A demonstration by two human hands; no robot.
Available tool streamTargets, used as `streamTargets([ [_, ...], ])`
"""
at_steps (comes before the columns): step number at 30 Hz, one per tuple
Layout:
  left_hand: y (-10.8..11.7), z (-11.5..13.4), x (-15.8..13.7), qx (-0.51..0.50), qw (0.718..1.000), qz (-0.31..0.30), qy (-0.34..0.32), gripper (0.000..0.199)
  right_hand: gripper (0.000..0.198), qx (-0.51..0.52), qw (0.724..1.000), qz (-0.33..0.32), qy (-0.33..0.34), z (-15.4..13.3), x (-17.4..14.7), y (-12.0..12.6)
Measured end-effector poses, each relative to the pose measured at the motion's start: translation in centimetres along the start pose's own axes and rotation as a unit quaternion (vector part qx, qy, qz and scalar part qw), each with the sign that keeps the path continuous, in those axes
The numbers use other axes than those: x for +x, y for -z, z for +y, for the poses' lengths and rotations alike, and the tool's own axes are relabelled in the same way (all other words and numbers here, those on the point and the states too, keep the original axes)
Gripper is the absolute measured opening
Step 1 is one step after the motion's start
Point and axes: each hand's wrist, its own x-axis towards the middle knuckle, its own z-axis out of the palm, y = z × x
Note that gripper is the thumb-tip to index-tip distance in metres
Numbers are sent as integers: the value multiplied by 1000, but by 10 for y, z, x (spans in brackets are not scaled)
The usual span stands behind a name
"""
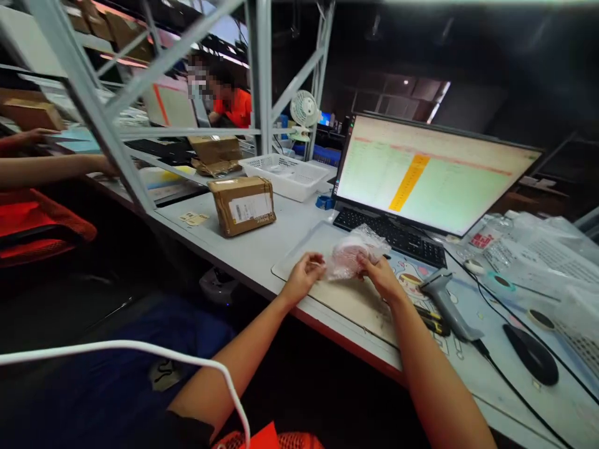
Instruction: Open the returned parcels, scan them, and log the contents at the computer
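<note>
My right hand (380,274) grips a round, pinkish-white object in clear bubble wrap (349,252), held just above the front of the desk mat. At the left end of that wrap is my left hand (306,274), its fingers curled in towards the thumb. Whether a bit of the wrap is pinched between those fingertips I cannot make out. Beneath the hands lies the pale desk mat (346,296). A grey barcode scanner (447,302) rests to the right of my right forearm, beside a yellow and black tool (433,321) partly hidden by the arm.
A taped cardboard box (246,206) with a label stands at the left, before a white basket (285,174). Behind the wrap are a black keyboard (388,234) and a monitor (425,174). A mouse (531,353) and cables lie right. Metal posts (264,75) divide off co-workers.
</note>
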Motion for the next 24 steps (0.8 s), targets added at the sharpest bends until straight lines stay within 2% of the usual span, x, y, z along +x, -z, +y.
streamTargets([
  [3,-2,4,0,21,999,32,-27,62,58,-40,999,-18,20,4,-1,0],
  [6,-5,10,-1,122,988,39,-91,61,57,-96,993,-32,52,9,0,-6],
  [9,-5,15,-1,218,966,27,-138,58,54,-169,984,-40,48,18,-1,-12],
  [11,-2,16,-1,257,955,-1,-145,52,56,-215,975,-48,22,23,-2,-14],
  [13,5,15,-1,281,952,-24,-123,47,54,-245,968,-53,2,26,0,-14],
  [16,18,10,-4,317,947,-23,-51,47,38,-277,959,-59,2,26,3,-16],
  [18,27,8,-9,379,925,-13,-36,41,24,-288,955,-66,8,25,4,-19],
  [21,39,15,-14,445,893,-15,-71,39,12,-288,955,-69,19,24,2,-24],
  [24,43,35,-9,390,911,-28,-132,56,4,-296,953,-66,28,24,-1,-29],
])
